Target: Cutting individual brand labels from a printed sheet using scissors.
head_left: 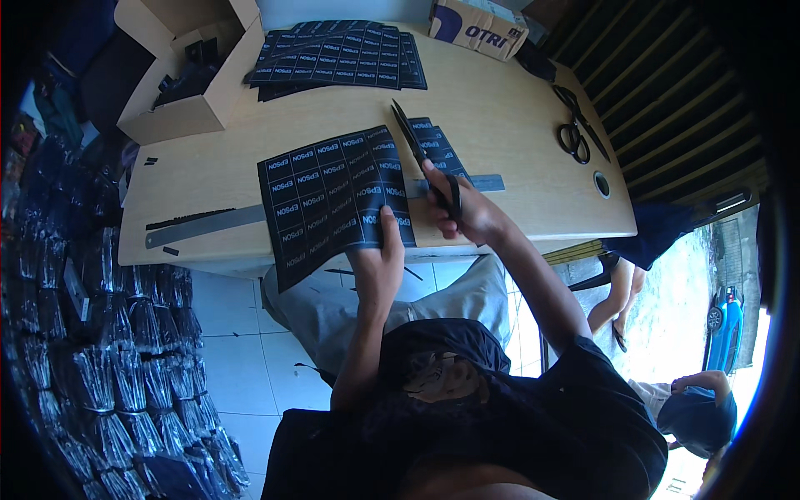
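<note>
My left hand (379,262) grips a black sheet (321,187) by its near right part, thumb on top. The sheet carries a grid of pale printed rectangles, is bent, and hangs past the table's front edge. In my right hand (473,215) is a pair of black-handled scissors (408,129), blades pointing away from me just off the sheet's right edge. Whether the blades are spread is hard to make out. Behind the scissors, a smaller printed piece (443,152) lies on the table. A metal ruler (204,227) runs under the sheet and shows again on its right.
A stack of similar sheets (333,58) lies at the back. Left of it stands an open cardboard box (179,125) with dark things inside; a closed carton (479,32) sits back right. More scissors (573,137) rest at right. Plastic-wrapped bundles (108,383) fill the left floor. People are at right.
</note>
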The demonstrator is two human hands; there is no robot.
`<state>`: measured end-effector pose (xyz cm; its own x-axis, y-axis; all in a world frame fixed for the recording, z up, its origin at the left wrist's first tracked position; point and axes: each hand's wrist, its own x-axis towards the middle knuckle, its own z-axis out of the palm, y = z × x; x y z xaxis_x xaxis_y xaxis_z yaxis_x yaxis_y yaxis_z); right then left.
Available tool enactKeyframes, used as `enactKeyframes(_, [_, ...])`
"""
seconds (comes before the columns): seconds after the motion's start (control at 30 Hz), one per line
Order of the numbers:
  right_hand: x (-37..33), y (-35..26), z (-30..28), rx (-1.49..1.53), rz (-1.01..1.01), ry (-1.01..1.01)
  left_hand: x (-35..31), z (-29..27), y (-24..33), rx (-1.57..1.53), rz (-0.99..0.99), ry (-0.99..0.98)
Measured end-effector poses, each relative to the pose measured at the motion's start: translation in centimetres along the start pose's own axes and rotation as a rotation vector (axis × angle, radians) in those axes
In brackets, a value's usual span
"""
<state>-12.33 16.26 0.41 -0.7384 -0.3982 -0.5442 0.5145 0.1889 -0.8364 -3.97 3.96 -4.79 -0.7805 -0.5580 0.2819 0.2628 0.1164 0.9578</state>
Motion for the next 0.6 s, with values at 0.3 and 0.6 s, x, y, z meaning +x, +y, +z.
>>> enactKeyframes(0.3, [1.9,-2.3,-1.6,-0.005,-0.002,-0.096,1.2,-0.5,0.6,0.014,0.038,-0.019])
enactKeyframes(0.6, [-4.6,-0.9,-3.6,0.176,-0.324,-0.232,-0.2,-3.0,1.6,-0.285,-0.505,-0.172])
